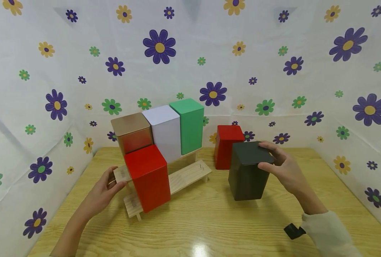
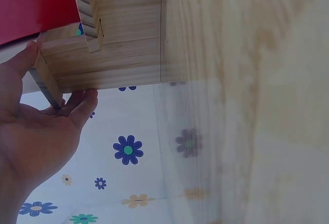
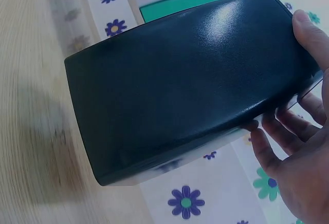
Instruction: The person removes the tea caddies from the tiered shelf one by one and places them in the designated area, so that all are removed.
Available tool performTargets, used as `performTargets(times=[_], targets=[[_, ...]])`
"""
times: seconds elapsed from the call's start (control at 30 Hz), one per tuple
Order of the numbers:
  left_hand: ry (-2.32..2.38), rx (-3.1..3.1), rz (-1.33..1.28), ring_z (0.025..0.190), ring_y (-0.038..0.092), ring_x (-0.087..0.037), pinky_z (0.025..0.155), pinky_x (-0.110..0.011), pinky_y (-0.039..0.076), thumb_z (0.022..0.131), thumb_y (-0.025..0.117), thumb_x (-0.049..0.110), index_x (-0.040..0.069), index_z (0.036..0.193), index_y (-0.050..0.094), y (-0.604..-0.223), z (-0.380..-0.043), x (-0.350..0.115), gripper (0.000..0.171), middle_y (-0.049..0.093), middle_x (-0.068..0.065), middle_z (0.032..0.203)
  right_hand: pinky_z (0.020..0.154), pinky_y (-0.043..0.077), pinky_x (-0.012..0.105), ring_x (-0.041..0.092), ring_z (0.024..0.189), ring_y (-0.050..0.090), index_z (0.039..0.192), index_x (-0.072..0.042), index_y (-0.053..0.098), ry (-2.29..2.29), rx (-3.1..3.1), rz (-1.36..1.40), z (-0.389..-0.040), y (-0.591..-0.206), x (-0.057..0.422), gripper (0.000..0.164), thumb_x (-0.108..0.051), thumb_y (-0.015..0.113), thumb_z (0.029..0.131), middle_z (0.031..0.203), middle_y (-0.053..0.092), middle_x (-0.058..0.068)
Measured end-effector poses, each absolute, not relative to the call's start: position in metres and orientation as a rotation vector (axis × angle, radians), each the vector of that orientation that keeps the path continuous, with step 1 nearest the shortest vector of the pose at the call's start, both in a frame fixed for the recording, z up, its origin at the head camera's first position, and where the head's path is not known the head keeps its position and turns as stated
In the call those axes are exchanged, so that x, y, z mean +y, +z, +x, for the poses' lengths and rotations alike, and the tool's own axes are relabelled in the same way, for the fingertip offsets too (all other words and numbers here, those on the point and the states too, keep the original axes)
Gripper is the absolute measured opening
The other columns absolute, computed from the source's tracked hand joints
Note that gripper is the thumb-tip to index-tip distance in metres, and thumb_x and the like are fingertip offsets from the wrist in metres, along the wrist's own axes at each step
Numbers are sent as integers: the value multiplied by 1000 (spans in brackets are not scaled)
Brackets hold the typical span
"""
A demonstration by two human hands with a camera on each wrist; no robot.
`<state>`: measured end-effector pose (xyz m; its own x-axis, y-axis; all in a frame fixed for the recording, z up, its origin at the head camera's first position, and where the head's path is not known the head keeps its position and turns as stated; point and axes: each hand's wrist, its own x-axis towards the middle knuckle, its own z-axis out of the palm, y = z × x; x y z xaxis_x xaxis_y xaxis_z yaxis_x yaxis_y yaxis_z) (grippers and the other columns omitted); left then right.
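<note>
While a person's left hand (image 1: pixel 102 192) pinches the upper step of a two-tier wooden stand (image 1: pixel 190 174) at its end, the right hand (image 1: pixel 285 167) grasps a black canister (image 1: pixel 250 178) by its top, right of the stand. A red canister (image 1: pixel 152 182) sits on the lower step; behind it, a brown canister (image 1: pixel 132 134), white canister (image 1: pixel 167 134) and green canister (image 1: pixel 192 126) line the upper one. Closed tops hide any contents. Another red canister (image 1: pixel 223 153) stands beyond the black one, before a flowered cloth (image 1: pixel 184 76).
</note>
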<state>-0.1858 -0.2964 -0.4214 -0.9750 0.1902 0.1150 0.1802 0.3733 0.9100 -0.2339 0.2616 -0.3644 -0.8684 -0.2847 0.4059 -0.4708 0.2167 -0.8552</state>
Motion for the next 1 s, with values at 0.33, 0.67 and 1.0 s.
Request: performTargets(times=[0.33,0.67,1.0], targets=[[1695,2611,343,144,36,-50,100,-18,48,108,58,21,-10,158,9,-421,-184,-298,76,31,-34,155,95,48,12,-5,123,54,152,-9,50,1652,-2347,614,-233,-368,284,55,-1,66,100,161,39,4],[1714,2605,359,142,39,-50,98,-14,47,108,58,20,-9,157,12,-422,-186,-297,73,34,-32,152,92,48,10,-4,119,56,152,-12,50,1639,-2323,575,-240,-372,304,54,0,64,102,154,45,-11],[1715,2607,362,138,44,-46,97,-15,48,108,59,20,-9,157,13,-422,-185,-298,73,37,-30,150,92,45,7,-5,124,49,158,-20,45,1528,-2446,446,-249,-372,310,58,-13,66,104,159,43,3]])
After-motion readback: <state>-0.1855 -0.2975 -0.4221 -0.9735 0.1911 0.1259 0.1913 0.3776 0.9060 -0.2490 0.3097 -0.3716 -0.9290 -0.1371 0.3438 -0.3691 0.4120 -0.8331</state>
